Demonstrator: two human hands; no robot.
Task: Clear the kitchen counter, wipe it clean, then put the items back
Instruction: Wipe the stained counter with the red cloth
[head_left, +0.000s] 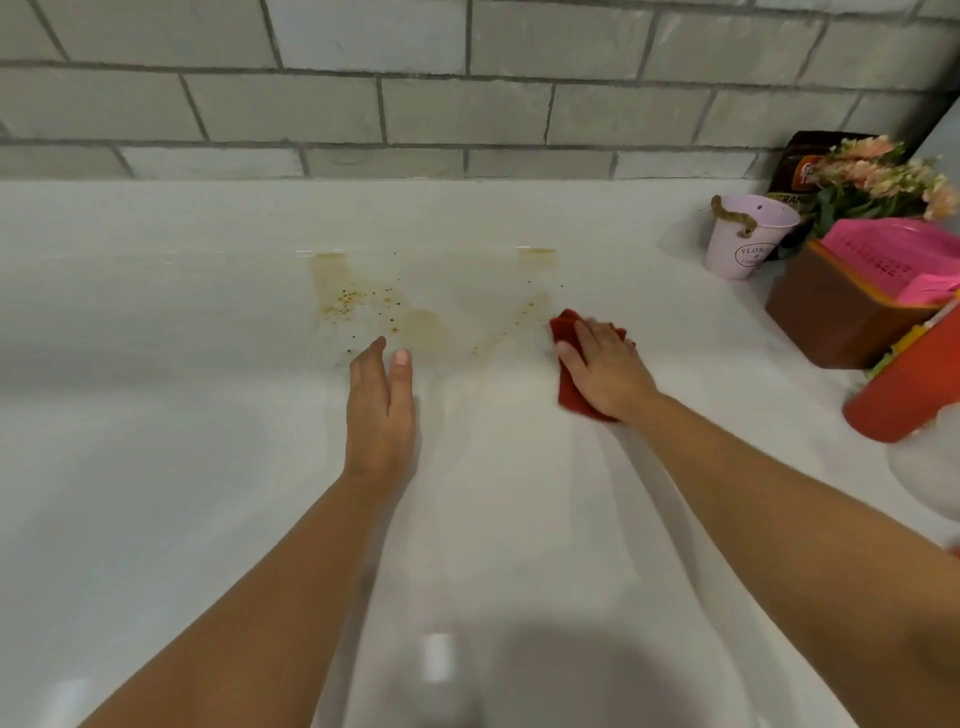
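Note:
The white kitchen counter (208, 322) carries brown stains and dark specks (395, 312) in its middle. My right hand (605, 371) presses flat on a red cloth (569, 332), which lies on the counter at the right edge of the stains. My left hand (382, 410) rests flat on the counter just below the stains, fingers together, holding nothing.
At the right stand a pink bucket (748, 236), a dark snack bag (802, 166), pink flowers (883, 176), a brown box (841, 317) with pink items inside, and a red container (909, 389). A grey tiled wall (415, 88) backs the counter.

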